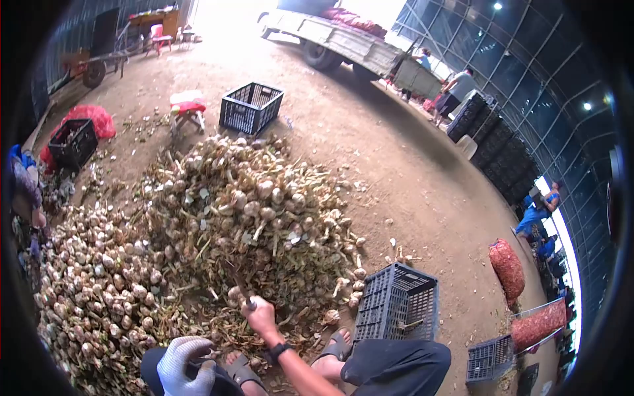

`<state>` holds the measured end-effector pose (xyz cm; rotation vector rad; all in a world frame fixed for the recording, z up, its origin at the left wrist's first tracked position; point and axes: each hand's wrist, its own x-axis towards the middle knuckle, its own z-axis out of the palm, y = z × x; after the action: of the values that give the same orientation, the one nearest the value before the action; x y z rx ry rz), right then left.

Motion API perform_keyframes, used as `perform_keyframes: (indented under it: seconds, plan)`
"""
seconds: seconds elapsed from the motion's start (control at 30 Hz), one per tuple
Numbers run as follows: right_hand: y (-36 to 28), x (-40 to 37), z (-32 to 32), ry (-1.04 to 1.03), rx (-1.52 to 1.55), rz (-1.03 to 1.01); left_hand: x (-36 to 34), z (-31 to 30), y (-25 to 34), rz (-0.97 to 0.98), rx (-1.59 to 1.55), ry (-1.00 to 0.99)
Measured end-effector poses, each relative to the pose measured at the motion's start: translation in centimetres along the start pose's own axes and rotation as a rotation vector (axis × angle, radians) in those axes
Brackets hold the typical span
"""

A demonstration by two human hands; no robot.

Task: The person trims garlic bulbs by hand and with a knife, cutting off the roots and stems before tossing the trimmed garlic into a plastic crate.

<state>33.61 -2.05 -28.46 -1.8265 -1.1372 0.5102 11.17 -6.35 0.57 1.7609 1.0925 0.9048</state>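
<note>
Head view: right hand [262, 318] closed round a dark handle [251, 303], low against the garlic heap [254, 208] at twelve o'clock; gloved left hand [187, 367] half-curled by the knee [150, 368], contents unclear; crate [378, 307] at three o'clock, presumably for easy reach.

blurred tool [251, 304], truck [356, 45] cut off above, person [26, 188] cropped left
</note>
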Motion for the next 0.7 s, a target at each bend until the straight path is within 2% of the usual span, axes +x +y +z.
perform_keyframes:
  seconds: [0.03,0.1,0.17,0.2,0.23,0.3,0.33,0.37,0.4,0.43,0.47,0.5,0.53,0.57,0.6,0.7]
  plan:
    - [-2.9,-1.6,-1.4,0.022,0.192,0.094,-0.1,0.3,0.1,0.015,-0.046,0.027]
    - [-5.7,-3.8,-3.3,-0.001,0.417,0.154,-0.2,0.5,0.5,0.045,0.050,0.004]
    - [-7.9,-5.7,-5.2,-0.063,0.771,0.214,-0.2,2.0,-2.0,0.058,0.032,0.062]
    - [-9.3,-6.4,-6.3,-0.069,0.886,0.214,0.1,2.5,-2.4,0.165,0.093,0.101]
    - [-10.4,-6.9,-7.5,-0.058,0.892,0.195,0.3,2.8,-2.5,0.187,0.094,0.101]
    - [-12.4,-7.8,-9.7,-0.148,1.134,0.200,0.6,3.5,-2.7,0.066,0.133,0.103]
    - [-13.6,-8.2,-10.3,-0.083,1.185,0.078,1.0,4.4,-4.0,0.136,0.135,0.146]
    - [-14.9,-8.9,-12.0,-0.119,1.122,0.144,1.1,5.1,-4.4,0.040,0.047,0.091]
    - [-14.8,-9.3,-12.5,-0.108,1.127,0.113,1.4,5.8,-5.9,-0.038,-0.102,-0.020]
    - [-14.9,-9.8,-12.5,-0.107,1.138,0.089,1.6,6.1,-4.4,-0.028,-0.354,-0.190]
    - [-15.7,-10.4,-13.3,-0.132,1.125,0.151,1.8,6.1,-3.2,0.067,-0.443,-0.330]
    - [-16.5,-11.0,-14.0,-0.165,1.110,0.218,1.5,6.2,-2.1,0.037,-0.507,-0.368]
    - [-17.4,-11.3,-14.3,-0.145,1.088,0.204,1.4,6.5,-2.5,0.036,-0.560,-0.371]
    - [-17.9,-11.5,-14.4,-0.113,1.064,0.181,0.8,6.8,-2.0,-0.046,-0.653,-0.340]
    - [-16.6,-11.6,-14.1,-0.169,1.044,0.112,0.6,6.9,-1.4,-0.086,-0.693,-0.353]
    - [-17.3,-12.2,-14.9,-0.149,0.889,0.133,0.7,6.6,-1.2,-0.117,-0.758,-0.355]
